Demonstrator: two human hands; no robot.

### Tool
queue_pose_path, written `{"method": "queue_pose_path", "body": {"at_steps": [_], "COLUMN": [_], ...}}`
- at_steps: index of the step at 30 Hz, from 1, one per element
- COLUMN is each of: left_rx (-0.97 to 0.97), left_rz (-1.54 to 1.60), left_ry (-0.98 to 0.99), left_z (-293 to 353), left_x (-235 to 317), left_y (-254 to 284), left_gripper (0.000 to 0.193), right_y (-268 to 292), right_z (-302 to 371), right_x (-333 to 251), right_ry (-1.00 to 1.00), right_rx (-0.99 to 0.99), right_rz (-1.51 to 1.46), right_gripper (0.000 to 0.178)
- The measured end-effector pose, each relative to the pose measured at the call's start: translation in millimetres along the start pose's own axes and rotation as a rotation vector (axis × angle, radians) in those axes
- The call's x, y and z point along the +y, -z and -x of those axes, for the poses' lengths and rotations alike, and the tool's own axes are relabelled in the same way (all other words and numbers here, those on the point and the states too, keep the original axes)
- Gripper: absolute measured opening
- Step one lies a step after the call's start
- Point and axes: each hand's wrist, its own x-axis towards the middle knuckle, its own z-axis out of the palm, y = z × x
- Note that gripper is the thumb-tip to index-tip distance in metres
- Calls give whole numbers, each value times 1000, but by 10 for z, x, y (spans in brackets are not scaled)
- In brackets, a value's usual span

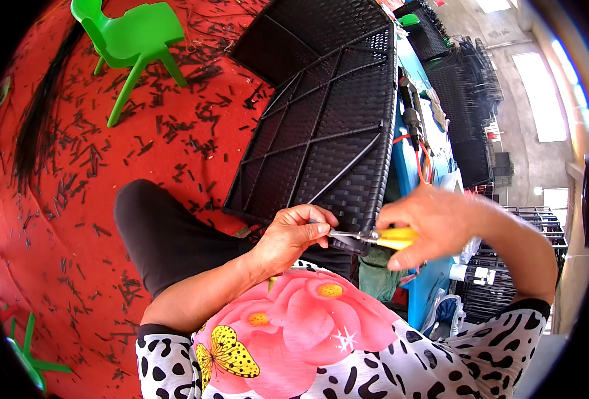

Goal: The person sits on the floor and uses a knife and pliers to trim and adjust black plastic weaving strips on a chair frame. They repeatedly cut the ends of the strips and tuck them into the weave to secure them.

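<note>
red floor [141, 156], black scraps [201, 74]; wicker piece [341, 100] by blue table [433, 272]

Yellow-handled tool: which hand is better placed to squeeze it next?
Probably the right hand: it holds the yellow-handled tool by its handles, while the left hand is at the metal tips.

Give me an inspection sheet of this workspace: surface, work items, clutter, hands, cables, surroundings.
Surface: red floor covering; blue table at the right.
Work items: black woven piece in front; yellow-handled tool.
Clutter: many short black scraps on the floor.
Hands: right hand grips the tool; left hand is at its metal tips, anything held unclear.
Cables: orange cord by the table; cable or hose, unclear.
Surroundings: green chair, stacked black woven pieces, bright opening.
</note>
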Motion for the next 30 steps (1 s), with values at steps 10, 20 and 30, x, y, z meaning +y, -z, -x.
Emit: {"method": "queue_pose_path", "body": {"at_steps": [10,20,30], "left_rx": [-10,-26,-61], "left_rz": [26,-9,12], "left_ry": [45,111,134], "left_z": [-10,-95,-113], "left_x": [-50,-112,-112], "left_y": [-6,-8,20], "left_gripper": [2,3,3], "right_y": [-1166,-1352,-1447], "right_z": [-2,-67,-148], "right_x": [172,148,83], "right_ry": [-70,-203,-262], "right_rx": [210,331,401], "right_rz": [-592,-669,-745], "right_gripper": [58,56,61]}}
